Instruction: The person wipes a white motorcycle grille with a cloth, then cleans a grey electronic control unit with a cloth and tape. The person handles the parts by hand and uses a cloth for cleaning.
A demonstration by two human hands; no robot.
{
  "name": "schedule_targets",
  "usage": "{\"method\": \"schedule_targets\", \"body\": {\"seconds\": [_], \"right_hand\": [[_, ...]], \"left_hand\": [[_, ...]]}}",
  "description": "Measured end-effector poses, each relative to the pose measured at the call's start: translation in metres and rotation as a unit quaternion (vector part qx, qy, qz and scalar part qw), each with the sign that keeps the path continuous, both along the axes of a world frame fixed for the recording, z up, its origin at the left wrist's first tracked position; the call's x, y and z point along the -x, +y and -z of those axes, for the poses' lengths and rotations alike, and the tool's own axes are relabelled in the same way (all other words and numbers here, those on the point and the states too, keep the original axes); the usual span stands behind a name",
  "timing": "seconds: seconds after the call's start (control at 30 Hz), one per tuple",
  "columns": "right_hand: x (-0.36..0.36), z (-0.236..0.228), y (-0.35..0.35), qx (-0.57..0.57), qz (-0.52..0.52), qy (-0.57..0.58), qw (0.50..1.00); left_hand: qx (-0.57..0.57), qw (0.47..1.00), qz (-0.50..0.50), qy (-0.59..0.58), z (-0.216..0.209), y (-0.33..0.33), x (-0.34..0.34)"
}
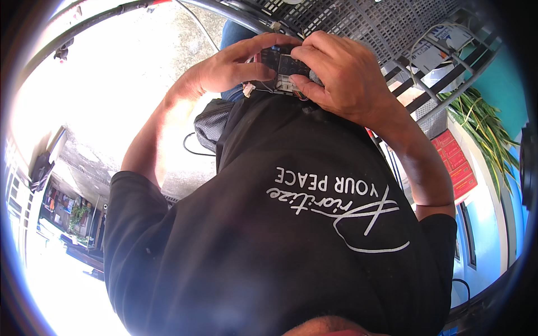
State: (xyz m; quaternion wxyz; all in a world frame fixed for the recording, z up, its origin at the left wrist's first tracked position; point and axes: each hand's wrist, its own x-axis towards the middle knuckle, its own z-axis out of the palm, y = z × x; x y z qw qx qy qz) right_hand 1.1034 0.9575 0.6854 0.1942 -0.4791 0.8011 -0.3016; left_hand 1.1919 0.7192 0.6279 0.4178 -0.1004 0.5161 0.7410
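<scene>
Just above my lap, both hands hold a dark electronic board (pixel 287 68) with black blocks on it and a white printed label (pixel 286 83) along its near edge. Thin wires run out of it, and a small white plug (pixel 249 89) hangs at its left side. My left hand (pixel 232 66) grips the left end, thumb on the near side and fingers stretched over the far edge. My right hand (pixel 344 73) is closed on the right end, thumb and bent fingers pressing there. What lies under its fingertips is hidden.
A grey plastic crate (pixel 364 28) and a black metal rack (pixel 414 92) stand beyond my right hand. Red boxes (pixel 453 162) and a long-leaved plant (pixel 482 120) are at the right. A grey mesh bag (pixel 212 122) sits left of my lap, near a black cable (pixel 193 151).
</scene>
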Motion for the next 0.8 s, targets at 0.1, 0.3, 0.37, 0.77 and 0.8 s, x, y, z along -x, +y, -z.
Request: {"method": "schedule_targets", "body": {"seconds": [0.1, 0.3, 0.37, 0.77, 0.8], "right_hand": [[-0.002, 0.005, 0.005, -0.004, 0.011, -0.02, 1.0], [0.01, 0.009, 0.032, 0.081, 0.153, -0.214, 0.961], [0.011, 0.008, 0.039, 0.02, 0.136, -0.219, 0.966], [0.023, 0.015, 0.031, -0.127, 0.119, -0.323, 0.93], [0.024, 0.014, 0.031, -0.138, 0.113, -0.323, 0.929]], "left_hand": [[0.059, 0.998, -0.007, -0.004, -0.001, 0.01, 0.002], [-0.026, 0.998, -0.062, 0.002, 0.009, 0.02, -0.001], [-0.017, 0.999, -0.046, 0.008, 0.011, 0.018, 0.002], [0.2, 0.97, 0.107, 0.084, -0.018, 0.025, 0.028], [0.191, 0.973, 0.099, 0.078, -0.017, 0.027, 0.028]]}}
